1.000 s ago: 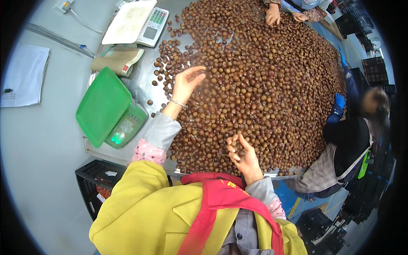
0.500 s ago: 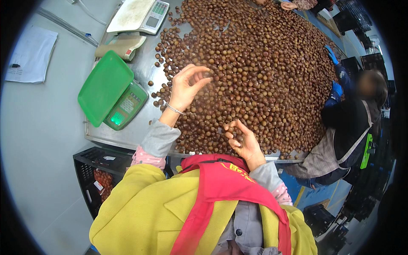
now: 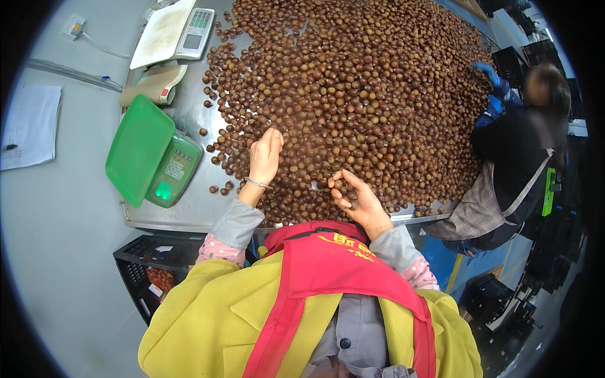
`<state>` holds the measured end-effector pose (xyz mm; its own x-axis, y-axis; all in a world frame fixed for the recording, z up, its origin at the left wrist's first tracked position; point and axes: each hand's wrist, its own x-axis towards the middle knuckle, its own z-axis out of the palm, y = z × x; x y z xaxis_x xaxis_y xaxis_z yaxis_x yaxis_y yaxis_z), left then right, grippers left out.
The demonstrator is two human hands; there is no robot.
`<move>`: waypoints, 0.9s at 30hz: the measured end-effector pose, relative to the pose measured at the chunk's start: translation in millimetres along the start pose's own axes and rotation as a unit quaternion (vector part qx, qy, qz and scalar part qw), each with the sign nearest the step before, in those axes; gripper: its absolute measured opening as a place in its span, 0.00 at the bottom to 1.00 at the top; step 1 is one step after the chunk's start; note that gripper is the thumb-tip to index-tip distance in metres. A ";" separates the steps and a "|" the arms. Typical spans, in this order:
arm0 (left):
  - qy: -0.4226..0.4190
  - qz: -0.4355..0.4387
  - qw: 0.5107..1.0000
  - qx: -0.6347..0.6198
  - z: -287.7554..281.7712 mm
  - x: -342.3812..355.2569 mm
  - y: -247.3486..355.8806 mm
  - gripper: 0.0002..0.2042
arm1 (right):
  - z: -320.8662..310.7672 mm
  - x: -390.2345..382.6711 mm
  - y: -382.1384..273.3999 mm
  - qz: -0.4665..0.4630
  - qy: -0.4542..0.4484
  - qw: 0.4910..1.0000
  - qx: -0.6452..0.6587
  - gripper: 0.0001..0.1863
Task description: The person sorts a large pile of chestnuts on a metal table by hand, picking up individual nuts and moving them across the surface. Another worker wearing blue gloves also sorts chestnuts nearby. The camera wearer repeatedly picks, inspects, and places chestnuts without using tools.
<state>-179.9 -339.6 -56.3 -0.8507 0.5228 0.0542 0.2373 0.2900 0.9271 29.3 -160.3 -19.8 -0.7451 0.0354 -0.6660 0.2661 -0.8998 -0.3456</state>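
My left hand point(image 3: 266, 154) is over the pile of round brown nuts point(image 3: 359, 107), left of the middle, fingers pressed together; what they hold, if anything, is hidden. Lower right, near the table's front edge, my right hand point(image 3: 355, 200) curls its fingers among the nuts; I cannot make out what is inside them. To the left of my left hand stands a green scale point(image 3: 169, 179) with a green tray point(image 3: 135, 142).
A white scale point(image 3: 193, 34) and folded sacking point(image 3: 151, 83) lie on the steel table point(image 3: 170, 215). A co-worker point(image 3: 504, 164) in blue gloves works at the right side. A black crate point(image 3: 135, 264) stands below the table's left end. Papers point(image 3: 28, 123) lie far left.
My left hand has moved down from higher in the pile, fingers now closer together. My right hand has shifted slightly up. The co-worker's hand reaches over the pile; the view has shifted.
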 end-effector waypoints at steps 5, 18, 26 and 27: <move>0.006 -0.028 0.999 0.025 5.2 9.2 -11.3 0.22 | -12.9 3.6 -0.4 0.006 0.010 1.000 0.004 0.14; -0.020 0.140 0.990 -0.011 57.5 94.4 21.1 0.08 | -15.2 16.5 -9.4 0.014 0.037 0.998 0.049 0.17; -0.022 0.210 0.974 0.088 122.2 133.1 26.6 0.10 | -18.3 22.5 -11.7 0.007 0.052 0.996 0.065 0.16; -0.035 0.207 0.969 0.127 125.9 137.8 23.8 0.13 | -18.5 23.7 -12.0 0.007 0.057 0.996 0.067 0.15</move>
<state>-232.4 -159.7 -73.5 -0.6254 0.6875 0.3691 0.6675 0.2262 0.7094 19.7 -140.6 -43.6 -0.6652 0.0639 -0.7439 0.1864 -0.9506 -0.2483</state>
